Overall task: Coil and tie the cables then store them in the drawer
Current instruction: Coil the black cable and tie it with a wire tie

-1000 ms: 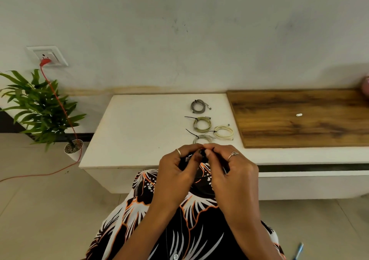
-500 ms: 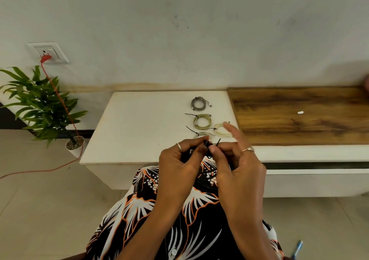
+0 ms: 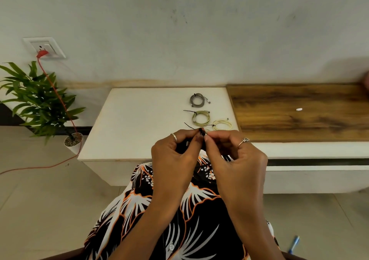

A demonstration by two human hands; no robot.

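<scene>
My left hand (image 3: 175, 155) and my right hand (image 3: 235, 155) meet above my lap, just in front of the white cabinet top (image 3: 139, 123). Both pinch a black tie (image 3: 202, 132) wrapped on a dark coiled cable (image 3: 186, 146), which is mostly hidden behind my fingers. On the cabinet top lie tied coils: a grey cable (image 3: 197, 100), a pale green cable (image 3: 201, 118) and a cream cable (image 3: 222, 124). A fourth coil sits partly hidden behind my fingertips. The drawer (image 3: 317, 176) under the top stands slightly ajar.
A wooden panel (image 3: 299, 112) with a small white bit (image 3: 299, 109) covers the cabinet's right part. At the left stand a potted plant (image 3: 40, 104) and a wall socket (image 3: 45, 47) with a red cord (image 3: 60, 100) trailing over the floor. A blue pen (image 3: 293, 243) lies at lower right.
My right hand's fingers, spread half a second ago, have curled back in. Both hands stay together, pinching the tie on the dark cable, slightly higher against the cabinet edge.
</scene>
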